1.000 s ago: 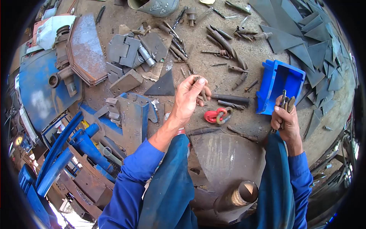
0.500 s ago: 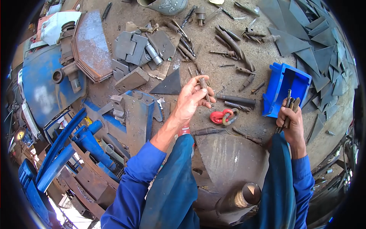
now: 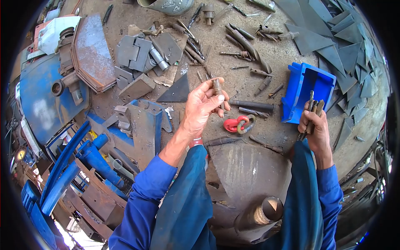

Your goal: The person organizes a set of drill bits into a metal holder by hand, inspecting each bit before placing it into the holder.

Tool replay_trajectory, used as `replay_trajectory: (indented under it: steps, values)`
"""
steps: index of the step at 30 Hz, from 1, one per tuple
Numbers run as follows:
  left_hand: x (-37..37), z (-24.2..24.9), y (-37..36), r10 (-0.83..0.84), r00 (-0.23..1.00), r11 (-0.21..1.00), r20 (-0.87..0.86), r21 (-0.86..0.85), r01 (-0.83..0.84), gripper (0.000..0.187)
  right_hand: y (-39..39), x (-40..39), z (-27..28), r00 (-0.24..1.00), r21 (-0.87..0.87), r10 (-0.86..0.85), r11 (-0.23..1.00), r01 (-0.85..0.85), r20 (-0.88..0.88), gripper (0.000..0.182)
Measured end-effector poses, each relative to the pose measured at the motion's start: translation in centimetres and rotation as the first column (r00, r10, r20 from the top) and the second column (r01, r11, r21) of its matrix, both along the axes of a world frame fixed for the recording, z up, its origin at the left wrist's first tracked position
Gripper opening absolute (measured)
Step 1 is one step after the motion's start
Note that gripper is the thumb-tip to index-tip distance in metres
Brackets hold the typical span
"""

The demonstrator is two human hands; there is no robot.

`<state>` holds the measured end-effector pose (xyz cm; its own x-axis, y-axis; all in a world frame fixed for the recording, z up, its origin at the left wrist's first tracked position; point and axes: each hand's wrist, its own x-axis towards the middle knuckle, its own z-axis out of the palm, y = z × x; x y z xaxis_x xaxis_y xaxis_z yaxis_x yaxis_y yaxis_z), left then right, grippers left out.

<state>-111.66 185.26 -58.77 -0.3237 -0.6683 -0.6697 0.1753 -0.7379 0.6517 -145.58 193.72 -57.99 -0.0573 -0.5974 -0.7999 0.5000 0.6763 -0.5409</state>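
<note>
My left hand (image 3: 199, 109) is closed, pinching a short cylindrical metal bit (image 3: 217, 86) between thumb and fingers. Its lower end is partly hidden by the fingers. On the right, my right hand (image 3: 318, 131) is wrapped around a bundle of several drill bits (image 3: 311, 114), their tips pointing up and away from me. Just behind that hand sits a blue plastic bin (image 3: 295, 93), tipped with its opening toward the right. A red shackle-like ring (image 3: 231, 124) linked to a metal ring (image 3: 250, 125) lies on the ground between my hands.
Loose drill bits and cutters (image 3: 250, 46) are strewn across the concrete floor. Triangular steel plates (image 3: 346, 54) pile up at the upper right. Steel brackets (image 3: 139, 54) and a blue steel frame (image 3: 143, 125) stand left. A metal cylinder (image 3: 266, 210) is between my knees.
The view has shifted slightly, so the surroundings sit a little left and higher. Both hands keep hold of the same things, and the bit in my left hand looks a little more upright.
</note>
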Motion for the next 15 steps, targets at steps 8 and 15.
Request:
replay_trajectory:
  steps: [8, 15]
  values:
    - [-0.29, -0.12, 0.05, -0.006, 0.999, 0.999, 0.035, -0.051, 0.008, 0.054, 0.09, 0.08, -0.18, 0.999, -0.008, 0.031, 0.999, -0.031, -0.015, 0.023]
    - [-0.55, -0.20, 0.05, -0.013, 0.996, 0.997, 0.085, -0.073, 0.019, 0.053, 0.21, -0.03, -0.28, 0.999, -0.001, 0.034, 0.999, -0.034, -0.011, 0.024]
